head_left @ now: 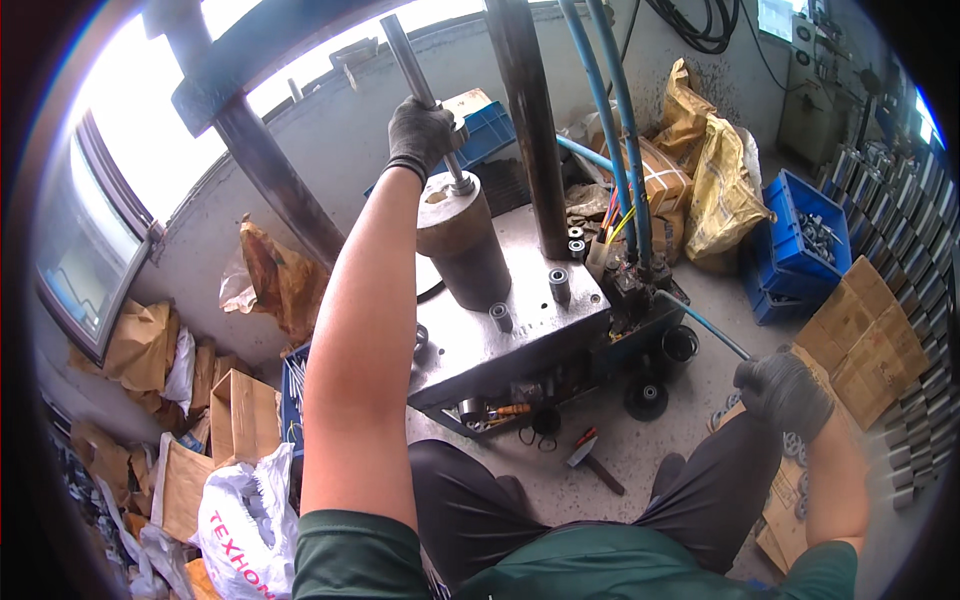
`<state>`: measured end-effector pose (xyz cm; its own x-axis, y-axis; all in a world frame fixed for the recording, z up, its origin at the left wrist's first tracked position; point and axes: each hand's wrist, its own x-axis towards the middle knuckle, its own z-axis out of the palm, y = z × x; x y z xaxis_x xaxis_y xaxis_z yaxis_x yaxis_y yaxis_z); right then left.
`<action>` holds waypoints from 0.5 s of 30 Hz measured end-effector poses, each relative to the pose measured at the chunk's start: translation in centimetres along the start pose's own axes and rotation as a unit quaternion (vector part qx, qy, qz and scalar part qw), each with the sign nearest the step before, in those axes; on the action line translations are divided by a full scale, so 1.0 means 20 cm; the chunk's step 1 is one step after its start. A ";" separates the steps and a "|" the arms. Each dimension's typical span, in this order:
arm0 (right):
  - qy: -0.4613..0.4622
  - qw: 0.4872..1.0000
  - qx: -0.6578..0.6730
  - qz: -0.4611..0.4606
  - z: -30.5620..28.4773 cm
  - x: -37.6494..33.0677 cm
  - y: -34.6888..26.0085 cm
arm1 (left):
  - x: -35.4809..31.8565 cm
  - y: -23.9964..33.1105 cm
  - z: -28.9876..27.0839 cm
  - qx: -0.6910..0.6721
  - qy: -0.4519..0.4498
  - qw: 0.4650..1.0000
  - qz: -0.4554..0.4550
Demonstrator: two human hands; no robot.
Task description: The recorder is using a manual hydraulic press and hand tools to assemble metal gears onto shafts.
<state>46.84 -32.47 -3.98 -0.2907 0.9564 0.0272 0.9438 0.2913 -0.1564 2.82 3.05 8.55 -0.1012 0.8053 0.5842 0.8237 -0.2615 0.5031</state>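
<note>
Left hand (pixel 422 135), in a dark knit glove, is clenched around a long steel lever bar (pixel 412 70). The grip sits low on the bar, just above where it meets the top of a brown steel cylinder (pixel 463 240). The bar tilts up and to the left toward the window light; its upper end stands free, with open air around it.

The cylinder stands upright on the grey steel press table (pixel 520 330), near the table's left rear edge. A dark vertical column (pixel 530 120) rises just right of the cylinder, leaving a narrow gap between them. Three small steel bushings (pixel 560 285) stand on the plate in front of the column, apart from one another. The table's front edge overhangs the floor, close to the person's knees.

Right hand (pixel 785 392), also gloved, is low on the right, closed with knuckles up over the right knee; cannot tell whether it holds anything. It is just beside flattened cardboard (pixel 870 330) and close to small metal rings lying there.

Blue hoses (pixel 615 120) run down behind the column. A blue plastic crate (pixel 800 245) of metal parts sits well right. A hammer (pixel 593 460) lies on the concrete floor between the knees, with bare floor around it.
</note>
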 end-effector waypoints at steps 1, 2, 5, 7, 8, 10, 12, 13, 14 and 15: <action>0.015 1.000 -0.002 -0.002 0.04 -0.01 0.01 | 0.00 0.00 0.00 -0.047 0.003 0.999 -0.020; 0.014 1.000 -0.001 -0.002 0.05 -0.02 0.01 | 0.00 -0.01 0.00 -0.047 0.002 0.999 -0.021; 0.008 1.000 0.026 0.009 0.08 -0.03 0.04 | -0.02 0.03 -0.01 0.014 -0.014 1.000 0.003; -0.011 1.000 0.000 -0.027 0.12 -0.03 0.08 | -0.02 0.04 -0.02 0.033 -0.011 0.999 0.000; -0.012 1.000 -0.001 -0.027 0.12 -0.03 0.08 | -0.03 0.04 -0.02 0.031 -0.011 0.999 0.000; -0.029 0.999 0.014 -0.029 0.10 -0.02 0.07 | -0.03 0.03 -0.01 -0.009 -0.011 1.000 -0.015; -0.024 1.000 0.005 -0.012 0.01 -0.01 -0.01 | -0.01 0.01 0.00 -0.030 -0.009 0.999 -0.021; -0.019 1.000 -0.004 0.005 -0.02 -0.01 -0.04 | 0.00 -0.01 0.00 -0.050 -0.008 0.998 -0.026; -0.020 1.000 -0.003 0.003 0.00 0.01 -0.02 | 0.01 -0.03 0.00 -0.048 -0.008 0.998 -0.027; -0.015 1.000 -0.004 -0.002 0.02 0.02 0.02 | 0.02 -0.03 0.01 -0.015 -0.008 1.000 -0.016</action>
<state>47.10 -32.04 -4.45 -0.2996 0.9541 -0.0024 0.9435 0.2959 -0.1491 2.41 3.58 8.44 -0.1178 0.8216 0.5578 0.8036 -0.2511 0.5396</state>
